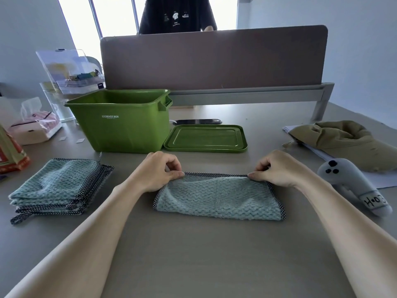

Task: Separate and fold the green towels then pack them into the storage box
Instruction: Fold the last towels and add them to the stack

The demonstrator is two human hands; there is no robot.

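I am pinching the far trimmed edge of the towel (pixel 217 196) at both corners, my left hand (pixel 158 171) nipping one between thumb and fingertips and my right hand (pixel 277 168) nipping the other. The towel is lying doubled over on the table (pixel 193 254) between my forearms, its fold toward me. It sits just short of the open storage box (pixel 120 125) and the lid (pixel 206 137) lying beside the box.

I am judging that the risk is in the layers. If one hand pulls harder than the other, the top layer could slide off the lower one and the trims would stop lining up. The plush also looks limp enough to sag and bunch if I lift it by the corners alone.

The cloth is showing as pale blue-green with a waffled pile, dotted dark edging and two shallow hollows. More towels (pixel 55 186) are sitting stacked to my left.
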